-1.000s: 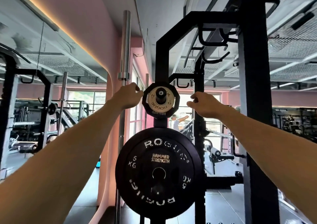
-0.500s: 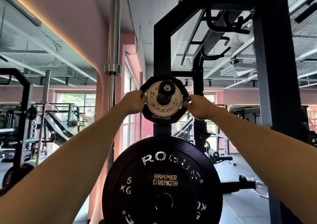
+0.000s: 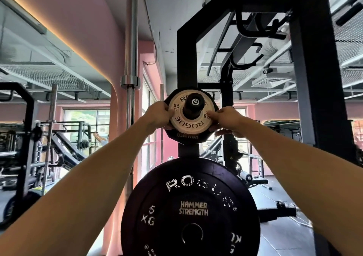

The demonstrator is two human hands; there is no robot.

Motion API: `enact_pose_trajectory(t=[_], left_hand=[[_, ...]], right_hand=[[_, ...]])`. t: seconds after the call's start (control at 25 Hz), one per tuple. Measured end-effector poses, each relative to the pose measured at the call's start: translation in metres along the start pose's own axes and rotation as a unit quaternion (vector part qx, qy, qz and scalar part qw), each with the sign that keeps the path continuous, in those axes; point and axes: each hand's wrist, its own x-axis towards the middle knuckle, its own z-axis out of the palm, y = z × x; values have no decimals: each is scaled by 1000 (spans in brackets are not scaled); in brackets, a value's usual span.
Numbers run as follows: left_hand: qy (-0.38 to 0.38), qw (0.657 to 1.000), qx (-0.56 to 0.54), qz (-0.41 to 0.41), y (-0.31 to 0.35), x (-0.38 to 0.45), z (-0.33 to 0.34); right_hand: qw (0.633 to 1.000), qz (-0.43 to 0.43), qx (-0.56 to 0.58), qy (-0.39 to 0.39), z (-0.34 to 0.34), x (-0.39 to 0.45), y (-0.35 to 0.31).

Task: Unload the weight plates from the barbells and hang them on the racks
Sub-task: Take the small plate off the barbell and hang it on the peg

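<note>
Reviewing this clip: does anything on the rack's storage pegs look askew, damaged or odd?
Mostly tidy. The small white plate sits on the upper peg in front of a black plate, held by both the left hand and right hand. Only oddity: the big 5 kg plate's ROGUE lettering is worn and patchy.

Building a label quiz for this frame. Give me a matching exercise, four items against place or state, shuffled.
Items
1. small white plate
2. 5 kg black plate
3. left hand
4. steel barbell

Places or states
A. stands upright beside the pink wall
B. on the upper peg, held from both sides
C. on the lower peg, untouched
D. grips the small plate's left edge

Pairs: 1-B, 2-C, 3-D, 4-A
</note>
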Motion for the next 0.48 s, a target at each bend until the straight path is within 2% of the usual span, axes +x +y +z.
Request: enact_pose_trajectory(t=[0.16, 0.48], left_hand=[[-5, 1000, -18, -22, 35, -37, -18], [13, 999, 30, -15, 112, -153, -48]], right_hand=[[999, -30, 33, -9, -14, -41, -20], [995, -50, 63, -64, -52, -155, -51]])
